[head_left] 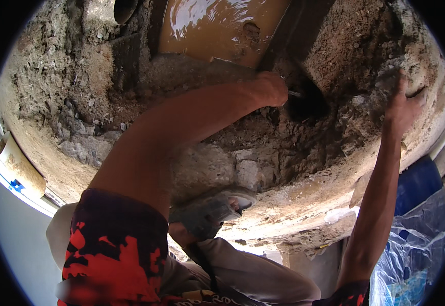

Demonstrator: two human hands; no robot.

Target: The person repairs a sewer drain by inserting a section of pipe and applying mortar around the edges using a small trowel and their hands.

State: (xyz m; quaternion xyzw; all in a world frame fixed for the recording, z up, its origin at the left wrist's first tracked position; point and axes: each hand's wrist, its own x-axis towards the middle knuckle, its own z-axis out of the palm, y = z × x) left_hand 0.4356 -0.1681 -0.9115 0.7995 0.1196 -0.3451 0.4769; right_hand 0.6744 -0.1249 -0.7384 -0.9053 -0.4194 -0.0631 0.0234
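My left arm reaches across the dug-out soil, and my left hand (273,88) is closed in a fist beside the corner of a muddy-water pit (207,30). From the fist a short metal shank (295,94) runs toward a dark, rounded shape (309,99). It looks like a trowel, but shadow hides its outline. Out to the right, my right hand (403,109) rests with fingers apart against the rough earth edge (370,102). Nothing shows in its grasp.
A sandalled foot (235,204) stands on the near ledge, by broken stone lumps (248,171). At the upper left a pipe end (124,10) juts in. On the right are a blue barrel (420,183) and clear plastic sheeting (411,250). A pale cylinder (22,166) lies far left.
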